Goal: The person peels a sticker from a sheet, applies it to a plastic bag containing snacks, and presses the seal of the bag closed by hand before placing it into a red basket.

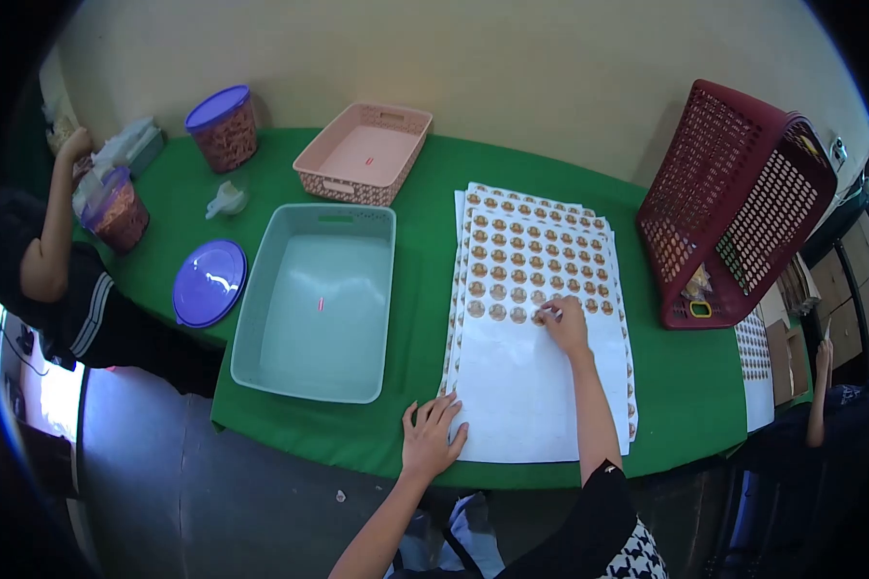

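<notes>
Stickers [518, 259] cover the far half of a sheet [512, 396] on the table [681, 386]. The right hand [568, 328] bunches its fingers at the nearest row; whether they pinch one, I can't tell. The left hand [432, 436], fingers apart, should hold the corner flat.

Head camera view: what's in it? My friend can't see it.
A person's right hand touches round brown labels on a white paper sheet; the left hand rests at its left edge. A pale green plastic tray sits to the left, a dark red plastic basket to the right.
</notes>
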Tool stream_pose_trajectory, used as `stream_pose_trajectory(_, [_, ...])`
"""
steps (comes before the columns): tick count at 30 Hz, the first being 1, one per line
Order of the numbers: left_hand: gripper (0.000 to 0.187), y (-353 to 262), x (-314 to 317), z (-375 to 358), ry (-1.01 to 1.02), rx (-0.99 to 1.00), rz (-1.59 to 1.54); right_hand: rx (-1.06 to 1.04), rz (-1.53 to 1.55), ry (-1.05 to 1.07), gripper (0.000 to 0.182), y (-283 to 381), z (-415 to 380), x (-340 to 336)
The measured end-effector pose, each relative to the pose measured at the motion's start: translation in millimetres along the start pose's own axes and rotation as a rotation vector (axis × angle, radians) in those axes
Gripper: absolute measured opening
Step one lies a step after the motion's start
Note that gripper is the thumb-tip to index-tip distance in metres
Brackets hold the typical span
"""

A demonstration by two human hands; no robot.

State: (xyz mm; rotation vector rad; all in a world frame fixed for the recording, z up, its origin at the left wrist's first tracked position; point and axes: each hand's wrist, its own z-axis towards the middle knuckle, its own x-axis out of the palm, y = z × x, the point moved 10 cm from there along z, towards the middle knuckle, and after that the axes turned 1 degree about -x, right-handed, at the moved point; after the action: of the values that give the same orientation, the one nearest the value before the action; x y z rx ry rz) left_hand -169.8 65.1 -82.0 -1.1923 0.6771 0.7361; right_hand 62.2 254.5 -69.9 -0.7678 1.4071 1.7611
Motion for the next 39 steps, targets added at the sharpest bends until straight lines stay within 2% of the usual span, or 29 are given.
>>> stream_pose_trajectory(8, [0.031, 1, 1, 0, -0.004, 0.012, 0.008, 0.007, 0.013, 0.083, 0.011, -7, 14, 10])
stream_pose_trajectory(10, [0.031, 0, 1, 2, 0.004, 0.014, 0.023, 0.079, 0.016, 0.176, 0.011, -9, 15, 16])
stream_pose_trajectory(14, [0.031, -1, 1, 0, -0.008, 0.021, 0.03, 0.041, 0.077, 0.212, 0.009, -5, 11, 26])
stream_pose_trajectory(16, [0.032, -1, 1, 2, -0.015, 0.033, 0.023, -0.036, 0.065, 0.043, 0.01, 6, 5, 8])
stream_pose_trajectory(20, [0.032, -3, 1, 1, -0.017, 0.036, 0.022, -0.061, 0.079, 0.067, 0.017, -1, 3, 15])
stream_pose_trajectory(22, [0.032, -4, 1, 1, -0.014, 0.046, 0.027, -0.168, -0.069, 0.1, 0.022, 5, 4, 21])
stream_pose_trajectory(28, [0.032, -3, 4, 1, 0.013, 0.029, 0.021, -0.162, 0.002, -0.065, 0.026, 17, -7, 5])
stream_pose_trajectory(32, [0.032, -3, 4, 0, 0.011, 0.033, 0.021, -0.148, -0.037, -0.01, 0.027, 19, -8, 13])
stream_pose_trajectory(34, [0.033, -3, 4, 1, 0.005, 0.036, 0.021, -0.143, -0.006, -0.12, 0.028, 21, -10, 3])
stream_pose_trajectory(35, [0.032, -3, 4, 1, 0.003, 0.037, 0.045, -0.142, -0.005, -0.122, 0.028, 21, -10, 1])
stream_pose_trajectory(37, [0.032, -4, 5, 1, 0.006, 0.04, 0.07, -0.033, 0.01, 0.06, 0.029, 11, -7, 14])
stream_pose_trajectory(39, [0.032, -3, 4, 1, 0.005, 0.032, 0.063, -0.048, -0.016, 0.039, 0.03, 14, -9, 8])
